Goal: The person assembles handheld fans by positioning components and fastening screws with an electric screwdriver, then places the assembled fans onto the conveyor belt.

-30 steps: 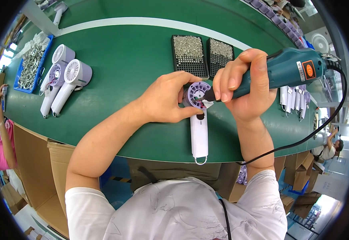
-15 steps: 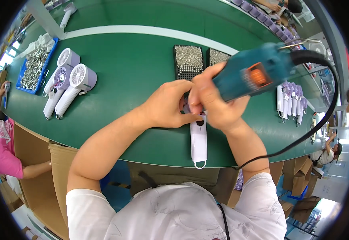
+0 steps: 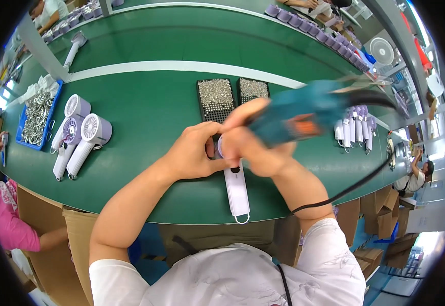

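A white hair dryer [image 3: 236, 191] with a purple round head lies on the green table [image 3: 151, 117], handle toward me. My left hand [image 3: 197, 152] grips its head from the left. My right hand [image 3: 255, 148] is closed around a blue electric screwdriver [image 3: 296, 116], blurred by motion, with its tip down at the dryer's head. The head itself is mostly hidden under my two hands. A black cord [image 3: 352, 186] runs from the tool off to the right.
Two black trays of screws [image 3: 216, 98] sit just beyond my hands. Three white and purple hair dryers [image 3: 82, 137] lie at the left, beside a blue bin of metal parts [image 3: 37, 120]. Small white parts [image 3: 354, 130] are at the right. A person in pink [image 3: 8, 219] is at lower left.
My right hand has swung the screwdriver from the right over to the left, above the dryer's head, and both hands now close over it. The dryer has stayed in place.
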`<state>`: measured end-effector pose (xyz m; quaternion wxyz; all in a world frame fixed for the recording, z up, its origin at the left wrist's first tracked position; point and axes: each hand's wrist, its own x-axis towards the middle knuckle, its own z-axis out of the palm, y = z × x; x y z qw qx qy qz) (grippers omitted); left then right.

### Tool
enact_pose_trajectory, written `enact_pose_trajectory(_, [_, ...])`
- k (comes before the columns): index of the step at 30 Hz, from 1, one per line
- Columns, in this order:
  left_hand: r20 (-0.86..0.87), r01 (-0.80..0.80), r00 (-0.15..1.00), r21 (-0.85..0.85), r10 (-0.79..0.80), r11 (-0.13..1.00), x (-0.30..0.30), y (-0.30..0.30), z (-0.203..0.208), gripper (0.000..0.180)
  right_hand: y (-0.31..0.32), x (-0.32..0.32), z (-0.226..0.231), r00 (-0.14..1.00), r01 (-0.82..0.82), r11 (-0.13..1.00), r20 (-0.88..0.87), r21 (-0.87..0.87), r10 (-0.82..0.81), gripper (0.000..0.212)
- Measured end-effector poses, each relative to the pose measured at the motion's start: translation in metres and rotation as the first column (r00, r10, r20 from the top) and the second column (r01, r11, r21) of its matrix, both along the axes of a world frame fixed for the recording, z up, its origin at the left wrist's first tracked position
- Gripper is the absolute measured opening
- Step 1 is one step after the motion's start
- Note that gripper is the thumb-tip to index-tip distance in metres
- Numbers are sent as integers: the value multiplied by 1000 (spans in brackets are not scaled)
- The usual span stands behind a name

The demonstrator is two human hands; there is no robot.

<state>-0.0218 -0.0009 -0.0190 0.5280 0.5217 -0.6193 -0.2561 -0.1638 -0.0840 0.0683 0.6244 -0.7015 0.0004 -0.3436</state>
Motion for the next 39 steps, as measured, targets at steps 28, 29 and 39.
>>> enact_pose_trajectory(28, [65, 40, 997, 118, -47, 992, 0, -1, 3, 67, -119, 4, -39, 806, 551, 826, 182, 118, -564, 15])
enact_pose_trajectory(29, [64, 39, 997, 117, -46, 992, 0, -1, 4, 67, -119, 4, -39, 809, 538, 832, 193, 136, -554, 16])
enact_pose_trajectory(39, [62, 38, 997, 97, -44, 995, 0, 0, 4, 66, -119, 5, -43, 808, 548, 826, 171, 132, -563, 17])
